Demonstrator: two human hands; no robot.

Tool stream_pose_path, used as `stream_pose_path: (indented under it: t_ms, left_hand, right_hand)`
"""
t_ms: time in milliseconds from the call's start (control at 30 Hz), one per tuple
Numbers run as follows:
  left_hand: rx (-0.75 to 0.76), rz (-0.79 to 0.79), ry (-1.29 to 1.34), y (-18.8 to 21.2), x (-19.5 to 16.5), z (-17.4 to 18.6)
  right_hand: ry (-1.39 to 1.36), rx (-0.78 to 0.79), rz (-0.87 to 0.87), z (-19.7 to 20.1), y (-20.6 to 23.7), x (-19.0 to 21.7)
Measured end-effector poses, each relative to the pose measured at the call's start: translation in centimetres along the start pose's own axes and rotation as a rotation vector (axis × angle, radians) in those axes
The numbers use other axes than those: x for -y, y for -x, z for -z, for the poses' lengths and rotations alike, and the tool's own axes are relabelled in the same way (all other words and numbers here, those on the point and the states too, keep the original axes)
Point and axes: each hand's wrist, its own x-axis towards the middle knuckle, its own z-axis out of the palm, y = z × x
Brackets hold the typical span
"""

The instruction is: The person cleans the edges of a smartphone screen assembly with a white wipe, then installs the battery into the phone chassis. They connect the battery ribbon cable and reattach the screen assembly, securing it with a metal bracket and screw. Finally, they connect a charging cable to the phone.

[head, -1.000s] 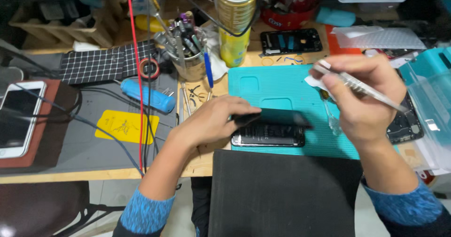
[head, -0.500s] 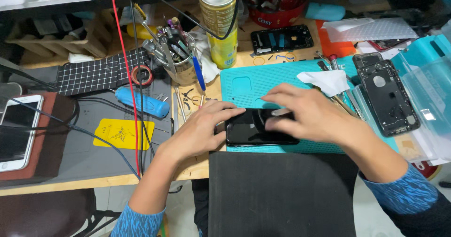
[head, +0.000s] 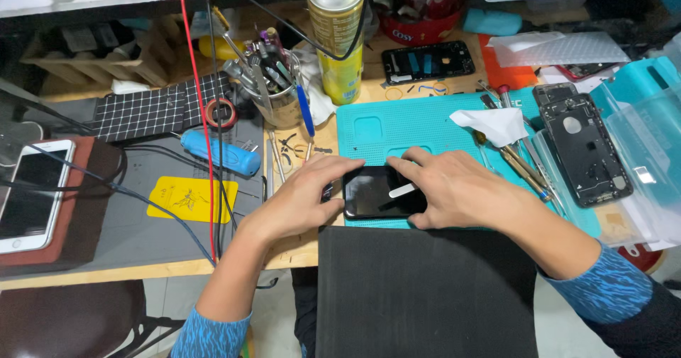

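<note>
Two hands down on a black phone (head: 376,191) lying face up at the near edge of a teal work mat (head: 425,127). Left hand (head: 298,198) spread flat, fingertips pressing the phone's left end. Right hand (head: 457,188) resting over the phone's right end, pinching a thin pale tool (head: 402,190) laid across the glass. Just right of the hands, on the mat, a white wipe (head: 500,122) and a row of metal tools (head: 521,163). Farther right, an opened phone housing (head: 585,145). Far side of the bench (head: 177,269): a yellow-green spray can (head: 337,35) beside a cup of tools (head: 273,81). To the left, a blue screwdriver (head: 220,152), a yellow card (head: 191,198) and a white phone (head: 32,195). Nearest, a black pad (head: 425,294).
</note>
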Motion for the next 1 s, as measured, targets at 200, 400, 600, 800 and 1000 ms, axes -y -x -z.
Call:
stream_pose_path:
  t_ms: [200, 400, 600, 800, 1000]
  left_hand:
    - [-0.012, 0.092, 0.076, 0.0, 0.4, -0.1]
    - [-0.061, 0.179, 0.710, -1.1, 0.5, 0.2]
    - [-0.262, -0.123, 1.179, -2.9, -1.7, -0.4]
    - [-0.351, -0.219, 1.250, -4.3, -3.7, -3.2]
    - [-0.312, -0.274, 1.536, -3.9, -3.2, -4.1]
  right_hand:
    - [0.047, -0.026, 0.010, -0.5, -0.2, -0.2]
    - [0.057, -0.310, 0.089, -0.5, 0.0, -0.2]
    - [-0.214, -0.609, 0.090, 1.5, -0.5, 0.0]
    - [-0.471, -0.720, 0.120, 0.7, -0.9, 3.0]
    - [-0.658, -0.627, -0.085, -0.2, -0.4, 3.8]
